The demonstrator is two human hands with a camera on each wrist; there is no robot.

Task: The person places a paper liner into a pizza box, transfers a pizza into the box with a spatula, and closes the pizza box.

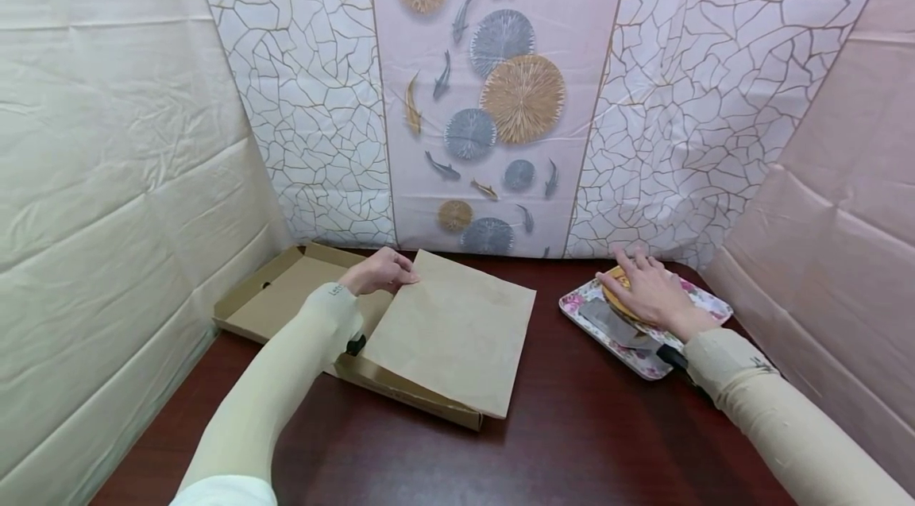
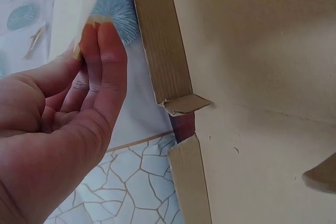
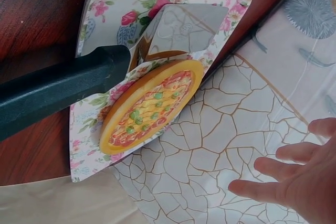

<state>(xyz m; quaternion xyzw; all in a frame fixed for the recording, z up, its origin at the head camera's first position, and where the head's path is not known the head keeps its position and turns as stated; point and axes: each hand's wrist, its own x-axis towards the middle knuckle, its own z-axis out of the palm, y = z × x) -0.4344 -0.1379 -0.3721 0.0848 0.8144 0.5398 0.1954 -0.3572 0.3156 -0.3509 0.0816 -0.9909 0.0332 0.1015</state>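
Observation:
My left hand [image 1: 382, 271] pinches the upper left corner of a flat tan sheet [image 1: 457, 331] between thumb and fingertips. The sheet lies tilted over the right half of an opened cardboard pizza box [image 1: 275, 295], hiding most of that half. In the left wrist view the box's slotted side wall [image 2: 163, 40] stands just beside the hand. Over at the right, my right hand [image 1: 652, 295] hovers with spread fingers above a small toy-like pizza [image 3: 153, 106]. The pizza sits on a floral tray [image 3: 100, 9], beside a pizza server with a black handle [image 3: 63, 87] and shiny metal blade [image 3: 178, 30].
A dark reddish table [image 1: 400, 466] carries the box and the tray. Behind it hangs a patterned cloth [image 1: 486, 93] with fish and round motifs. Pale fabric walls [image 1: 107, 172] close in both sides.

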